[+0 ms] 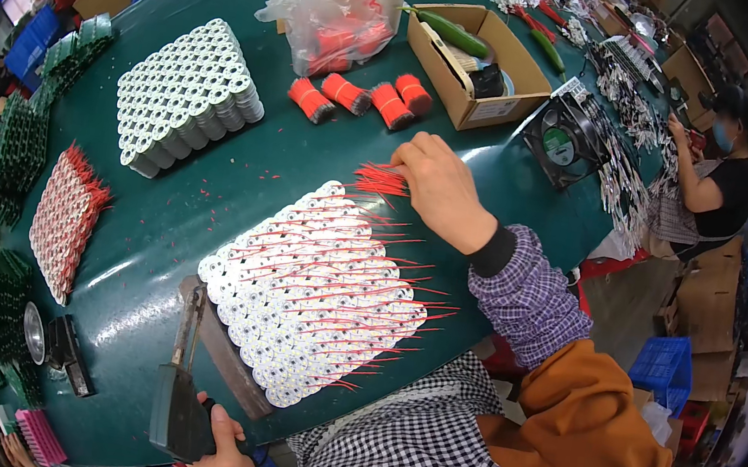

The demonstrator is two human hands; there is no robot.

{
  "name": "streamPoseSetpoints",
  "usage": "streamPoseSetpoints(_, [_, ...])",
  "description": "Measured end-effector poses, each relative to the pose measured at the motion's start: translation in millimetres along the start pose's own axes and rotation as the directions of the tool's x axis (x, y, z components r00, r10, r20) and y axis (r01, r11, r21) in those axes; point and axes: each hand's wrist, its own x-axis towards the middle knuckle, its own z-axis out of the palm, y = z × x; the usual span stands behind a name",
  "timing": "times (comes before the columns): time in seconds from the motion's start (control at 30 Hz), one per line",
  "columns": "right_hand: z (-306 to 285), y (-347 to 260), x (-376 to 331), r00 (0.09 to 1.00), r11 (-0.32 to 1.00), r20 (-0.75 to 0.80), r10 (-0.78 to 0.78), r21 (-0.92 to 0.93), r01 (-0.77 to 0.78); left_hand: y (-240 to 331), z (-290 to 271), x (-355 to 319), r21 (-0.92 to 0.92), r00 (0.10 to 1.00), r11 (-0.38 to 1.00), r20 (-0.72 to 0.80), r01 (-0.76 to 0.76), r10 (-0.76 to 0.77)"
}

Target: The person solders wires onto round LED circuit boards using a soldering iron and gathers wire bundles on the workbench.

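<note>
In front of me lies a panel of joined round white circuit boards (307, 319), with thin red wires lying in rows across it and sticking out past its right edge. At its far corner, my right hand (440, 186) pinches at a loose bunch of short red wires (381, 179), fingers closed. Near the table's front edge, my left hand (230, 459) is wrapped around the handle of a dark gun-shaped tool (176, 415), its narrow front pointing away from me. A dark flat bar (237, 361) lies along the panel's left side. The tool hides part of my left fingers.
A stack of white panels (186, 89) stands far left; a red-wired panel stack (67, 224) sits nearer. Red wire bundles (346, 93), a plastic bag (330, 18), a cardboard box (493, 103) and a black fan (563, 140) line the far side. A person (716, 182) works at right.
</note>
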Motion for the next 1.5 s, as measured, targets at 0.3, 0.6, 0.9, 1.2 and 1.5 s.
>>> streamPoseSetpoints(0.3, [-54.8,6.9,-9.9,0.929,0.926,0.356,-0.099,-0.309,0.217,6.1,-0.8,-5.9,0.012,0.999,0.999,-0.033,0.039,-0.038])
streamPoseSetpoints(0.6, [-66.1,-60.9,-4.3,0.969,0.984,0.178,-0.169,-0.032,0.178,4.5,-5.6,-12.9,-0.186,0.992,0.975,-0.010,0.121,-0.125])
streamPoseSetpoints(0.9, [34.2,-151.7,-22.6,0.909,0.835,0.036,-0.416,0.410,0.366,-0.4,-10.9,-14.1,-0.234,0.971,0.946,0.134,0.225,-0.198])
streamPoseSetpoints(1.2, [56.4,-146.8,-31.7,0.911,0.864,0.071,-0.406,0.355,0.357,-9.8,-10.6,-9.1,-0.136,0.938,0.948,0.241,0.286,-0.249])
streamPoseSetpoints(1.5, [61.4,-149.8,-31.5,0.908,0.857,0.047,-0.417,0.352,0.376,-17.9,-9.1,-6.3,-0.044,0.947,0.977,0.258,0.207,-0.189])
